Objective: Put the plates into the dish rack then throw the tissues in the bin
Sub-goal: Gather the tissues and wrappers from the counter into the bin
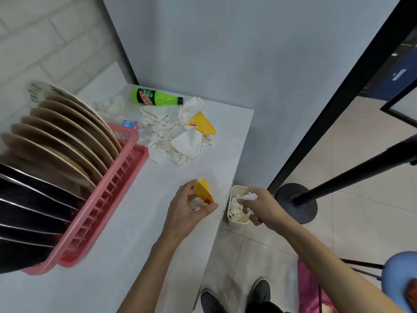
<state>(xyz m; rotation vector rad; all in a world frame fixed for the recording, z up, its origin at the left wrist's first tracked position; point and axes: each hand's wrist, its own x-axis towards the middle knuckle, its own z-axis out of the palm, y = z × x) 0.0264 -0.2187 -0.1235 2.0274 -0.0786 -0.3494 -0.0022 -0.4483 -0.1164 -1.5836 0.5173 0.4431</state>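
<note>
Left hand (191, 206) is gripping a yellow wrapper (203, 192) and possibly tissue above the table (126, 222). Right hand (259, 206) is clutching tissue (249, 196) over the bin (237, 220). Plates (63, 141) are standing in the dish rack (101, 199).

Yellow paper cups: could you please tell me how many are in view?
2. One yellow cup lies among the tissues on the table; the other cup is gripped in the left hand. More may be hidden under the tissues.

Canteen-like corner: dish rack (106, 196), tiled floor (361, 199).
</note>
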